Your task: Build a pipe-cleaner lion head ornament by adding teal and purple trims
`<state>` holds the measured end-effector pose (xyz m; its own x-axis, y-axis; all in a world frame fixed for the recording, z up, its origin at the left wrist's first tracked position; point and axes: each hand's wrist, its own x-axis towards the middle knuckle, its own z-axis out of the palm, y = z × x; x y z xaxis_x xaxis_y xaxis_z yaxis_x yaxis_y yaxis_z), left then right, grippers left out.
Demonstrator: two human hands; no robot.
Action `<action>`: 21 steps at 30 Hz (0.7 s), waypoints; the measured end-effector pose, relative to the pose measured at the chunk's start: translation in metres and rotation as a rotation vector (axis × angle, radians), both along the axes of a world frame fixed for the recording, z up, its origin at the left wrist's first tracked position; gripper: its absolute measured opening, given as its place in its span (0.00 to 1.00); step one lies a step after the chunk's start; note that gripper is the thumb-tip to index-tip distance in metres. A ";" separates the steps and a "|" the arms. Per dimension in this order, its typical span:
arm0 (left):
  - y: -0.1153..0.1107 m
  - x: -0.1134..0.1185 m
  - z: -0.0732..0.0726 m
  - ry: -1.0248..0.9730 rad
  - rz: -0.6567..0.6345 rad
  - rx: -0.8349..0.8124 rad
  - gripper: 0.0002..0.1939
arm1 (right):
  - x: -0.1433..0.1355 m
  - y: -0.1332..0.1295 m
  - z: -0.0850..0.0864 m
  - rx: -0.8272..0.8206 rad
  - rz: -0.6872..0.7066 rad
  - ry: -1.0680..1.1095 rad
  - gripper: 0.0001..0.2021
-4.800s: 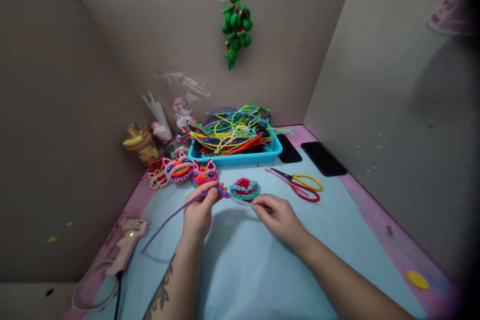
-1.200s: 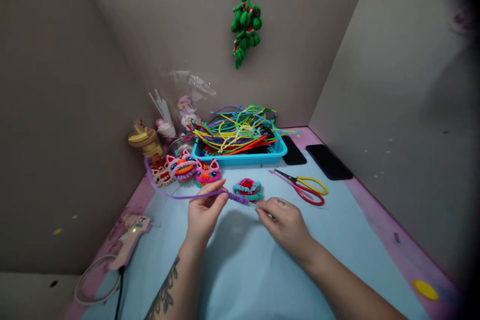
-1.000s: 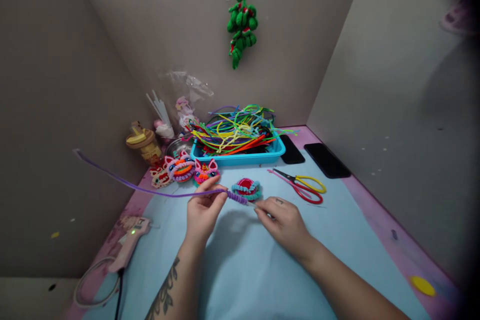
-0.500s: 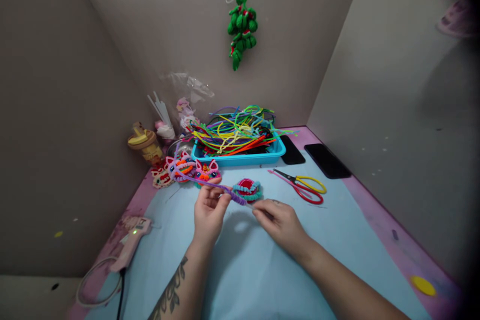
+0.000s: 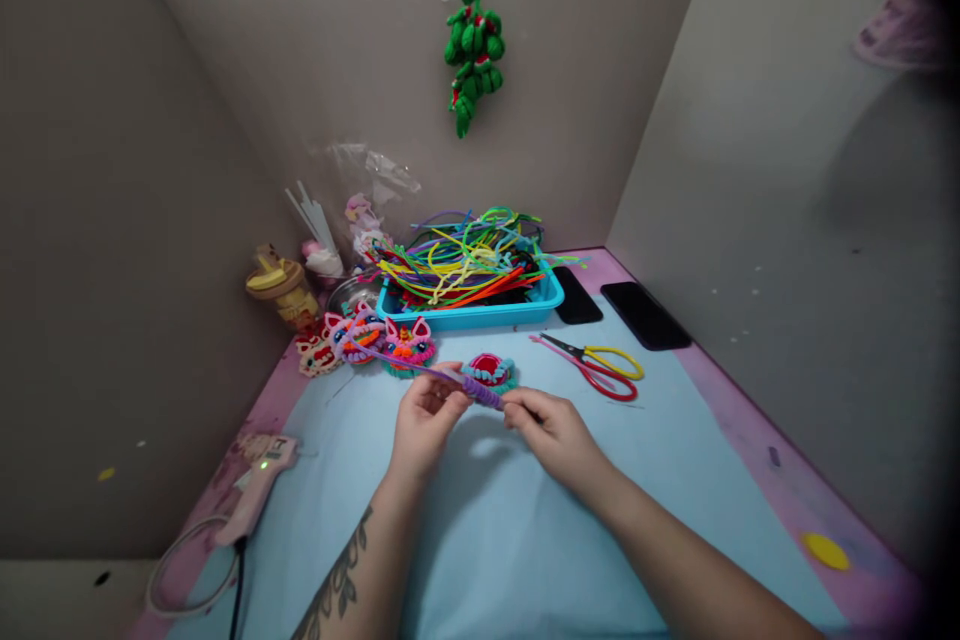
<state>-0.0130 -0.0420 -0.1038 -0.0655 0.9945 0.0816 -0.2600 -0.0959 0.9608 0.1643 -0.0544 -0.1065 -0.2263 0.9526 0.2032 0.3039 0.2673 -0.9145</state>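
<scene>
Between both hands, above the blue mat, a purple pipe cleaner is coiled tightly around a thin rod. My left hand pinches the strand at the coil's left end, and a loose purple tail runs up and left from it. At the coil's right end, my right hand is closed on the rod, most of which its fingers hide. Just behind the coil lies a round red and teal pipe-cleaner piece. Several colourful animal-face pieces sit behind and left of my left hand.
A blue tray of pipe cleaners stands at the back. Scissors and two dark phones lie right. A pink glue gun with a cable and a brown cup are left. A green ornament hangs above.
The view has shifted slightly. My right hand has come closer to the coil, and less of the rod shows between them. The purple tail lies lower.
</scene>
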 end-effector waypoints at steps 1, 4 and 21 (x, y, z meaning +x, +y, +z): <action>0.001 -0.001 -0.001 -0.033 0.010 0.008 0.17 | 0.000 0.000 0.001 -0.038 0.011 0.011 0.12; 0.002 -0.002 -0.004 -0.080 0.027 0.009 0.15 | 0.000 0.000 0.003 -0.134 0.062 0.046 0.13; -0.002 0.003 0.000 0.236 -0.044 0.044 0.08 | -0.005 0.002 0.000 -0.272 0.134 0.387 0.18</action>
<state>-0.0104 -0.0441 -0.1040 0.0034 0.9911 0.1328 -0.0334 -0.1327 0.9906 0.1592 -0.0525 -0.1066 -0.3078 0.9504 0.0441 -0.0925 0.0162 -0.9956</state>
